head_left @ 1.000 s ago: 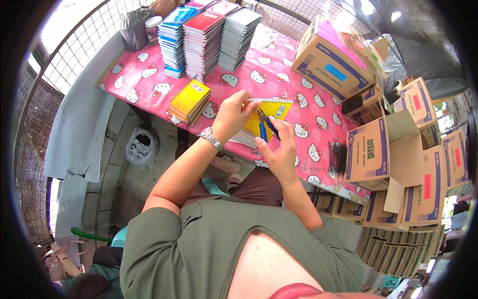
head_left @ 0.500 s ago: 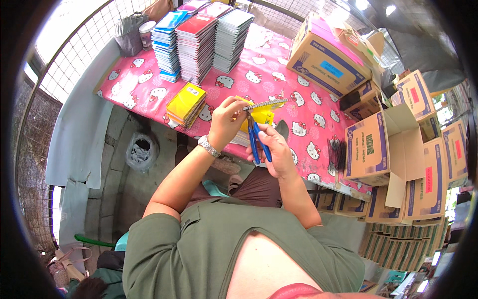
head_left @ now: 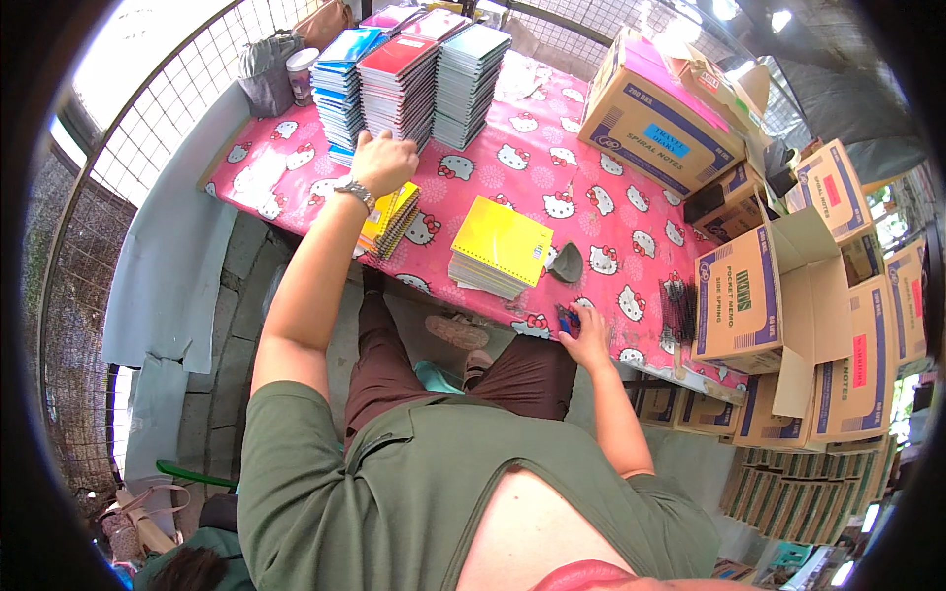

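Note:
My left hand (head_left: 382, 164), with a watch at the wrist, reaches over a small stack of yellow spiral notebooks (head_left: 396, 219). Its fingers bend downward beyond that stack, near the foot of the red-topped notebook stack (head_left: 399, 94); their undersides are hidden. At the table's near edge my right hand (head_left: 589, 337) is closed on blue-handled pliers (head_left: 567, 320), largely covered by the fingers. Between the hands lies a pile of yellow-covered sheets (head_left: 503, 241), with holes punched along one edge and no coil in them. A grey, cup-like piece (head_left: 566, 263) rests beside it.
Tall stacks of blue-topped (head_left: 338, 94) and pale notebooks (head_left: 467, 84) stand at the back left beside a lidded cup (head_left: 301, 77). Cardboard boxes (head_left: 650, 128) line the right side. Dark wire coils (head_left: 677, 307) lie next to an open box (head_left: 737, 300).
My left hand has moved left and away, to the yellow notebooks. My right hand has lowered the pliers to the near table edge. The coiled notebook no longer shows between my hands.

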`<action>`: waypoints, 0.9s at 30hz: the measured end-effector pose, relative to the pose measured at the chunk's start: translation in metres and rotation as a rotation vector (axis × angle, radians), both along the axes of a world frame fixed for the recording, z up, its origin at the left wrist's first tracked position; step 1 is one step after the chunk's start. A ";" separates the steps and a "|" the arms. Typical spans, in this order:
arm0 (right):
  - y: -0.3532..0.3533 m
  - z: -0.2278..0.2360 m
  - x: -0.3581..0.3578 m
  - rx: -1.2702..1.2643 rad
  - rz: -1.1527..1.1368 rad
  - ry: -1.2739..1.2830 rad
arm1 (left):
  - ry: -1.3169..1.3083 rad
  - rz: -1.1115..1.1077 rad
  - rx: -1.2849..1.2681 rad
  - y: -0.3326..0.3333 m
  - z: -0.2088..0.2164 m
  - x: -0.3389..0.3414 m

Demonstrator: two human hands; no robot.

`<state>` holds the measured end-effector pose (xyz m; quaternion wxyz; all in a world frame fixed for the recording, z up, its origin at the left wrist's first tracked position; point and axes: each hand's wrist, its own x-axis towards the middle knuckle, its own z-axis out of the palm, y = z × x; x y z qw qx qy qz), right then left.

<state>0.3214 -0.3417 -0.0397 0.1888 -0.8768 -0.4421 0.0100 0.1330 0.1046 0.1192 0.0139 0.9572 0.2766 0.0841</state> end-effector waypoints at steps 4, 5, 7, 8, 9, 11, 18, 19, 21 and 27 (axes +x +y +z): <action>-0.006 0.001 0.070 0.264 -0.117 0.055 | -0.170 -0.050 -0.155 0.019 -0.072 -0.002; -0.022 0.002 0.101 0.205 -0.247 -0.050 | -0.269 -0.040 -0.129 0.014 -0.079 -0.001; -0.053 0.007 0.140 0.049 -0.559 -0.301 | -0.332 -0.025 0.051 0.003 -0.073 0.001; -0.064 0.007 0.150 -0.041 -0.706 -0.283 | -0.363 -0.005 0.139 -0.005 -0.065 -0.003; -0.075 0.005 0.155 -0.172 -0.793 -0.238 | -0.430 -0.129 0.078 -0.016 -0.058 -0.004; -0.098 -0.008 0.157 -0.291 -0.727 -0.305 | -0.568 -0.382 -0.049 -0.059 -0.029 0.005; -0.071 0.013 0.166 -0.179 -0.655 -0.362 | -0.084 -0.695 0.045 -0.156 -0.016 0.006; -0.070 0.020 0.167 -0.089 -0.657 -0.375 | -0.067 -0.697 0.064 -0.157 -0.015 0.009; -0.072 0.028 0.170 0.081 -0.664 -0.393 | -0.116 -0.747 -0.189 -0.150 0.012 0.015; 0.055 0.107 0.053 0.672 0.038 0.259 | -0.239 -0.538 0.045 -0.149 0.022 0.036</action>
